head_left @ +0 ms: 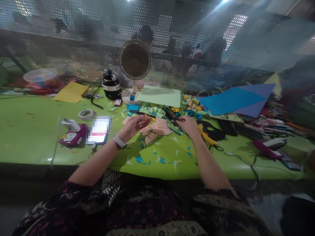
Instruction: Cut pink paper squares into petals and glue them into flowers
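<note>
My left hand (135,126) is raised just above the table, its thumb and fingers closed together. A small peach scrap seems to be at its fingertips, but blur and the fingers hide most of it. My right hand (189,126) has its fingers closed on the near end of a black stapler (169,113). Between my hands lie cut pieces of peach paper (161,126), some overlapping. Behind them are crumpled green paper pieces (159,112) and a long black tool (140,113), perhaps scissors, partly covered.
Blue and white paper scraps (162,160) lie near the front edge. A phone (98,130), tape roll (86,113) and purple power socket (73,136) sit left. Behind stand a fan (135,60) and black jug (111,84). Right are yellow-handled scissors (208,135) and blue sheets (231,101).
</note>
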A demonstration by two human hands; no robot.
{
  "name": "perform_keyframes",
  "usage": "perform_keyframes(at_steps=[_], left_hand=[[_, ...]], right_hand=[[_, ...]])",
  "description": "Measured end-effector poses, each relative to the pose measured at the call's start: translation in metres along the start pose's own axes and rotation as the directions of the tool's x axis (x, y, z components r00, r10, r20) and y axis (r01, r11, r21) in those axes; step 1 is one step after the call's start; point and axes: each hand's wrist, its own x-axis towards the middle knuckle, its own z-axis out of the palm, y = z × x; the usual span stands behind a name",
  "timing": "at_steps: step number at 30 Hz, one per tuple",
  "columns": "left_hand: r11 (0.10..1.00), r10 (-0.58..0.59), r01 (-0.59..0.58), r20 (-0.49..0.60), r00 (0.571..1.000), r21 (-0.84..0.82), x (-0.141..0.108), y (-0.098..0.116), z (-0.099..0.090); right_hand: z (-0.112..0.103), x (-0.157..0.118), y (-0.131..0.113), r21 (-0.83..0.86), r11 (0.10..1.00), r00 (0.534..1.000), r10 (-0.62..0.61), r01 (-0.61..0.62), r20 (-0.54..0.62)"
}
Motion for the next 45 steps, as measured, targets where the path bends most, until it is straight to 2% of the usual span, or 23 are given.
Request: perform_keyframes(at_steps=[3, 7, 10, 12, 13, 14, 15, 16, 17, 18, 20, 22, 25, 30, 33, 35, 36, 39, 40, 41, 42, 43, 45], left_hand=[[1.000, 0.003, -0.003, 0.004, 1.000, 0.000, -0.001, -0.001, 0.001], [0.997, 0.019, -0.020, 0.016, 1.000, 0.072, -0.001, -0.003, -0.002], [0.986, 0.030, -0.040, 0.065, 0.997, 0.162, -0.001, -0.004, -0.005], [0.966, 0.068, -0.089, 0.094, 0.993, 0.241, -0.003, -0.006, -0.004], [0.949, 0.098, -0.127, 0.112, 0.989, 0.288, -0.005, -0.006, -0.003], [0.927, 0.129, -0.171, 0.143, 0.981, 0.334, -0.007, -0.007, -0.001], [0.907, 0.149, -0.206, 0.179, 0.973, 0.367, -0.010, -0.008, 0.002], [0.894, 0.153, -0.230, 0.221, 0.963, 0.384, -0.013, -0.010, 0.004], [0.889, 0.147, -0.245, 0.266, 0.953, 0.387, -0.016, -0.011, 0.007], [0.890, 0.132, -0.251, 0.311, 0.941, 0.381, -0.018, -0.012, 0.009], [0.898, 0.107, -0.250, 0.373, 0.922, 0.361, -0.022, -0.014, 0.013], [0.914, 0.082, -0.228, 0.397, 0.914, 0.337, -0.025, -0.015, 0.015], [0.939, 0.041, -0.169, 0.389, 0.920, 0.300, -0.027, -0.014, 0.016], [0.958, -0.018, -0.085, 0.353, 0.936, 0.274, -0.025, -0.011, 0.013], [0.943, 0.002, -0.100, 0.295, 0.955, 0.318, -0.023, -0.010, 0.010], [0.910, 0.047, -0.146, 0.253, 0.966, 0.388, -0.021, -0.008, 0.008], [0.882, 0.072, -0.172, 0.234, 0.970, 0.440, -0.020, -0.007, 0.007], [0.757, 0.117, -0.211, 0.189, 0.975, 0.619, -0.018, -0.004, 0.007], [0.716, 0.117, -0.211, 0.184, 0.976, 0.665, -0.018, -0.003, 0.006], [0.684, 0.115, -0.212, 0.183, 0.976, 0.699, -0.017, -0.003, 0.006], [0.658, 0.114, -0.216, 0.188, 0.976, 0.722, -0.017, -0.003, 0.006], [0.636, 0.119, -0.225, 0.193, 0.974, 0.739, -0.017, -0.003, 0.006], [0.599, 0.135, -0.242, 0.202, 0.970, 0.763, -0.018, -0.004, 0.006]], right_hand=[[0.000, 0.003, 0.004, 0.003, 0.999, 0.997, 0.054, -0.054, 0.059], [0.000, 0.006, 0.011, 0.083, 0.992, 0.995, 0.087, -0.092, 0.052], [-0.001, 0.005, 0.010, 0.179, 0.981, 0.995, 0.082, -0.071, -0.051], [-0.002, -0.001, -0.001, 0.272, 0.962, 0.985, 0.055, -0.009, -0.163], [-0.002, -0.007, -0.009, 0.348, 0.937, 0.983, 0.025, 0.041, -0.182], [-0.002, -0.014, -0.020, 0.461, 0.884, 0.989, -0.013, 0.080, -0.147], [-0.001, -0.022, -0.031, 0.593, 0.801, 0.996, -0.071, 0.086, -0.048], [0.000, -0.032, -0.043, 0.716, 0.696, 0.983, -0.164, 0.053, 0.086], [0.002, -0.041, -0.054, 0.806, 0.592, 0.943, -0.271, 0.003, 0.195], [0.004, -0.049, -0.064, 0.866, 0.499, 0.900, -0.358, -0.043, 0.250], [0.009, -0.062, -0.078, 0.923, 0.368, 0.860, -0.429, -0.113, 0.276], [0.014, -0.067, -0.082, 0.942, 0.293, 0.865, -0.416, -0.165, 0.280], [0.018, -0.067, -0.080, 0.947, 0.242, 0.886, -0.361, -0.213, 0.291], [0.013, -0.064, -0.076, 0.944, 0.278, 0.893, -0.356, -0.180, 0.275], [-0.004, -0.060, -0.068, 0.921, 0.364, 0.865, -0.408, -0.139, 0.292], [-0.020, -0.054, -0.056, 0.871, 0.480, 0.800, -0.479, -0.107, 0.362], [-0.027, -0.050, -0.050, 0.833, 0.548, 0.744, -0.527, -0.071, 0.410], [-0.042, -0.042, -0.036, 0.657, 0.748, 0.519, -0.601, 0.095, 0.608], [-0.044, -0.041, -0.035, 0.595, 0.788, 0.462, -0.592, 0.159, 0.661], [-0.045, -0.041, -0.035, 0.533, 0.817, 0.432, -0.571, 0.219, 0.698], [-0.045, -0.042, -0.036, 0.473, 0.839, 0.436, -0.544, 0.269, 0.717], [-0.043, -0.043, -0.040, 0.413, 0.858, 0.476, -0.513, 0.305, 0.715], [-0.038, -0.048, -0.050, 0.313, 0.896, 0.635, -0.445, 0.317, 0.631]])
